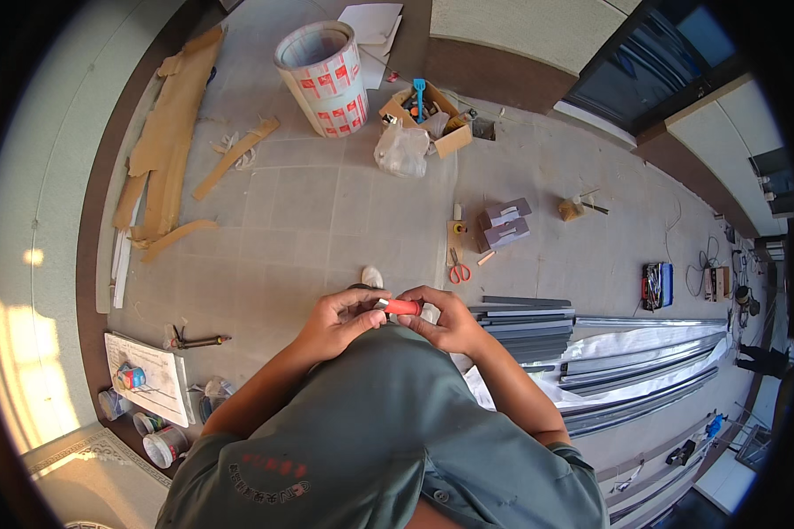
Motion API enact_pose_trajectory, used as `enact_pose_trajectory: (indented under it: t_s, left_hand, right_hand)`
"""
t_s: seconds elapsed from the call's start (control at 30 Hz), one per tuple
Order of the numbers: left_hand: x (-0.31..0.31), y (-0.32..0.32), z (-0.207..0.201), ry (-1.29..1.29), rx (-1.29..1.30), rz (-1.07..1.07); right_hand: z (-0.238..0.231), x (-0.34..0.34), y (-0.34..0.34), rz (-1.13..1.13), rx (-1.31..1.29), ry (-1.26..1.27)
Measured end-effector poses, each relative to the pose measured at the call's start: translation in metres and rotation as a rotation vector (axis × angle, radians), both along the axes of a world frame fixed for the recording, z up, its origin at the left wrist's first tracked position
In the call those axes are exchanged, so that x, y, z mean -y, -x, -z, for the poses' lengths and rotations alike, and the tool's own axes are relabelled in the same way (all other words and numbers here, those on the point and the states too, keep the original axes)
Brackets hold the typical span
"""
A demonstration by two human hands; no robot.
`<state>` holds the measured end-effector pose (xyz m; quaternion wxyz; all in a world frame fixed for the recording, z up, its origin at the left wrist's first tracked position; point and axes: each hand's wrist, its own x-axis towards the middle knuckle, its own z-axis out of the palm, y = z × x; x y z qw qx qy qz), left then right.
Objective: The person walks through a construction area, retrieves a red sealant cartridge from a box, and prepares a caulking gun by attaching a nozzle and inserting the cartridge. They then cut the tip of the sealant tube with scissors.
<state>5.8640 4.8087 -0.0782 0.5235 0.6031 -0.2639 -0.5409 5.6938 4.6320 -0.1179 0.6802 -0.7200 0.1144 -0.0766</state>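
In front of my body, both hands meet on a short red object with a silvery end; its exact kind is too small to make out. My left hand has its thumb and fingers pinched at the silvery end. Around the red end, the fingers of my right hand are closed. Scissors with red-orange handles lie on the floor beyond my right hand, close to two stacked grey-brown boxes.
Dark metal profiles lie to the right. Ahead stand a large printed roll and an open cardboard box of tools. Torn cardboard is at the far left, above a white board and several tubs.
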Motion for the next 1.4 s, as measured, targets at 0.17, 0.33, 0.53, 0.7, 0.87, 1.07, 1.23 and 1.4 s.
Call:
enact_pose_trajectory:
  t_s: [0.17,0.33,0.53,0.7,0.87,1.07,1.23,1.4]
  left_hand:
    - [0.076,-0.073,0.018,0.065,-0.017,-0.038]
    - [0.179,-0.174,0.048,0.115,-0.046,0.040]
    - [0.276,-0.264,0.031,0.354,0.018,0.085]
    - [0.329,-0.320,0.029,0.169,-0.024,-0.030]
    - [0.359,-0.366,0.068,-0.113,0.157,-0.247]
    - [0.365,-0.384,0.141,-0.745,0.542,-0.100]
    - [0.365,-0.363,0.160,-1.147,0.238,0.065]
    - [0.382,-0.368,0.189,-1.241,0.079,0.097]
  right_hand:
    - [0.012,0.074,-0.082,-0.098,-0.041,-0.120]
    - [0.015,0.153,-0.164,-0.053,-0.196,-0.326]
    - [0.012,0.219,-0.235,0.050,-0.121,-0.392]
    - [0.057,0.274,-0.280,0.189,-0.324,-0.334]
    - [0.141,0.350,-0.303,0.183,-0.589,-0.032]
    - [0.272,0.473,-0.325,0.116,-0.768,0.143]
    - [0.396,0.577,-0.328,0.305,-0.959,-0.052]
    - [0.518,0.636,-0.343,0.373,-1.060,0.058]
